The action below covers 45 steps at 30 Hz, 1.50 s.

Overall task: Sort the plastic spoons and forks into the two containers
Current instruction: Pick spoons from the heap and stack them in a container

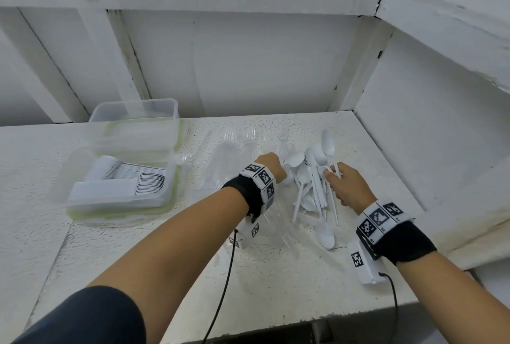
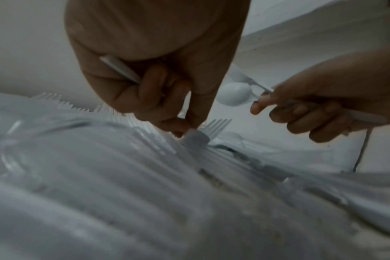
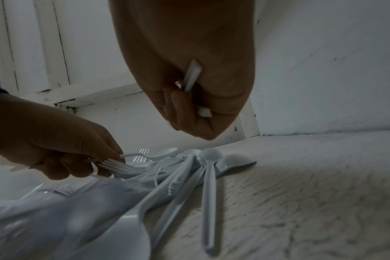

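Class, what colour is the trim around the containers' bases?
Pale yellow-green trim, clearest in the head view.

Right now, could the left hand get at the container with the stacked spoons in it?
Probably yes. The container sits open-topped on the left, with nothing between it and the left hand. But that hand already grips a white handle while pinching a fork, so it isn't free.

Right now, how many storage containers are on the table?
2. Both sit at the table's left side: the near container holds stacked white cutlery, and the far container stands right behind it, its contents unclear. None seem hidden.
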Available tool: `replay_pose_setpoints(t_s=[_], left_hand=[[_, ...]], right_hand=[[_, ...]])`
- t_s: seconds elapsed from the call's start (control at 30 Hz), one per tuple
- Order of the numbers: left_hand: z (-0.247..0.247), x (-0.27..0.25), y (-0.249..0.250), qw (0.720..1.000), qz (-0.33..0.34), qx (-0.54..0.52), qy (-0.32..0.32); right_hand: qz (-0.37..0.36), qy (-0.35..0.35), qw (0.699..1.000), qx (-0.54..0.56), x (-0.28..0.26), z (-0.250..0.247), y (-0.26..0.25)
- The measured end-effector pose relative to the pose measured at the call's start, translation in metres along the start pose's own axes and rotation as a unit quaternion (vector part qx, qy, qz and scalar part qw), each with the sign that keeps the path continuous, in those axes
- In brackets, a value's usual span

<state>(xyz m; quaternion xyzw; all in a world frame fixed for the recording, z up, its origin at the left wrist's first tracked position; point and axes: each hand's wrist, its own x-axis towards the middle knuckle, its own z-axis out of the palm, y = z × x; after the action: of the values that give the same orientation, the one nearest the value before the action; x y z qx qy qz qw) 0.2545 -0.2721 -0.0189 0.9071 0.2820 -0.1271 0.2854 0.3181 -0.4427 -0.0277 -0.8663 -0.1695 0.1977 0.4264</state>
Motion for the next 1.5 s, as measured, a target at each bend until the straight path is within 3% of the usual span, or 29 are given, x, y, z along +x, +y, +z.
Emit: replay_pose_setpoints(t_s=[0.17,0.3,0.4,0.5,0.57,0.67,0.73,0.8,0.87,0.9,1.0,1.1,1.2,1.3,1.37,1.43,1.5], left_hand=[[-0.021,-0.012,-0.009,0.996,0.034,0.079,0.038],[-0.045,-0.03,-0.023,0.987,0.054,0.101,0.112],[-0.059,-0.042,-0.036,0.977,0.073,0.039,0.197],[-0.068,-0.047,-0.048,0.956,0.085,-0.118,0.256],[-0.071,-0.047,-0.052,0.921,0.095,-0.257,0.277],[-0.074,-0.047,-0.055,0.838,0.084,-0.46,0.281],[-0.075,-0.047,-0.056,0.774,0.061,-0.589,0.225],[-0.073,-0.047,-0.055,0.692,0.041,-0.71,0.126],[-0.068,-0.048,-0.054,0.616,0.029,-0.786,0.046],[-0.065,-0.048,-0.053,0.592,0.025,-0.805,0.026],[-0.057,-0.045,-0.048,0.557,-0.001,-0.83,0.019],[-0.05,-0.04,-0.042,0.533,-0.03,-0.844,0.04],[-0.044,-0.036,-0.037,0.55,-0.052,-0.832,0.05],[-0.038,-0.034,-0.029,0.619,-0.057,-0.783,0.029],[-0.033,-0.032,-0.022,0.694,-0.038,-0.719,0.019],[-0.028,-0.03,-0.016,0.802,0.0,-0.597,0.023],[-0.023,-0.024,-0.013,0.913,0.052,-0.403,0.037]], right_hand=[[-0.007,0.011,0.996,-0.089,0.005,-0.003,0.0],[0.0,-0.011,0.982,-0.189,0.013,-0.001,-0.001],[0.016,-0.031,0.969,-0.246,0.019,0.007,0.0],[0.029,-0.039,0.966,-0.255,0.022,0.012,0.002],[0.028,-0.033,0.968,-0.249,0.021,0.012,0.002],[0.035,-0.032,0.972,-0.229,0.017,0.01,0.002],[0.042,-0.041,0.972,-0.23,0.015,0.01,0.001],[0.046,-0.041,0.97,-0.234,0.013,0.009,0.001],[0.06,-0.035,0.976,-0.206,0.012,0.008,0.0],[0.072,-0.03,0.982,-0.171,0.01,0.007,-0.001],[0.112,-0.008,0.993,-0.028,0.004,0.001,-0.003],[0.149,0.004,0.984,0.099,-0.004,-0.005,-0.003],[0.159,-0.008,0.969,0.187,-0.005,-0.007,0.001],[0.175,-0.014,0.952,0.249,-0.008,-0.005,0.001],[0.187,-0.019,0.94,0.284,-0.011,-0.005,-0.002],[0.191,-0.025,0.934,0.3,-0.012,-0.005,-0.004],[0.192,-0.031,0.932,0.307,-0.013,-0.008,-0.006]])
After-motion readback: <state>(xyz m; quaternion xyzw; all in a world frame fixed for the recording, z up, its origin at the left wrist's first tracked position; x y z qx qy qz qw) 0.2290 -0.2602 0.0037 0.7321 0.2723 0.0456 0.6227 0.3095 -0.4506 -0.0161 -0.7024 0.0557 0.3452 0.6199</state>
